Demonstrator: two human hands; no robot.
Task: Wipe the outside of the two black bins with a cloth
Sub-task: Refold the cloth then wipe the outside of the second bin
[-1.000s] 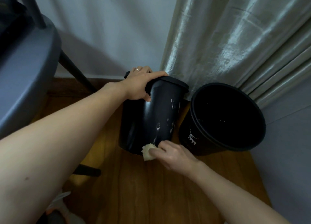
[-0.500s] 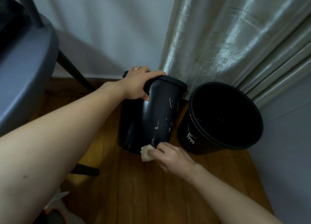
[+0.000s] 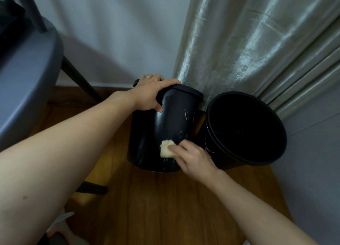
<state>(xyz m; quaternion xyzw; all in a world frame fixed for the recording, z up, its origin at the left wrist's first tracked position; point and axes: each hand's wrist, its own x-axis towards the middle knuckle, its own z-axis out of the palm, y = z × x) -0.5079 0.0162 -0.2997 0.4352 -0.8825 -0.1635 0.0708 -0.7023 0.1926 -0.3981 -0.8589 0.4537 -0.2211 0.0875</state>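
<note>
Where the wooden floor meets the white wall and the pale shiny curtain, two black bins stand side by side, close enough that their walls nearly touch. The left bin sits nearer the wall edge of the floor and leans, its rim tipped away toward the curtain. The left hand grips that rim from above, fingers curled over the far edge and thumb pressed down against the outer wall; a ring shows on one finger. Low on the same bin's near side, just above its base, the right hand presses a small cream cloth against the black wall, fingers bent around the cloth and holding it bunched. White scuffs or streaks mark the bin's wall above and to the right of the cloth. The right bin stands beside the curtain's lower folds, its open mouth facing up toward the camera, with faint white marks on its outer wall. A grey chair with dark legs occupies the floor's left side.
</note>
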